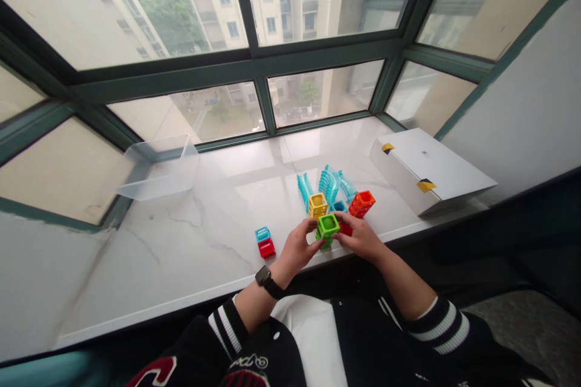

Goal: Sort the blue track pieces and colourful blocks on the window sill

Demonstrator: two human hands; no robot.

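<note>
Between my two hands stands a green open-frame toy block (327,227), gripped from both sides near the sill's front edge. My left hand (297,247) is closed on its left side, thumb at the lower part. From the right, my right hand (361,237) pinches the same block with thumb and fingers. Just behind it is a yellow block (317,204). A red block (345,228) shows partly under my right hand. A blue block (338,207) is half hidden behind my right fingers, and an orange-red block (362,203) lies tilted beyond that hand.
Clear-blue track pieces (330,184) lie behind the blocks. A joined blue and red piece (265,242) rests to the left. A transparent plastic bin (170,172) stands at the back left, a white box (431,169) with yellow-black tape at the right. Windows border the white sill (181,242).
</note>
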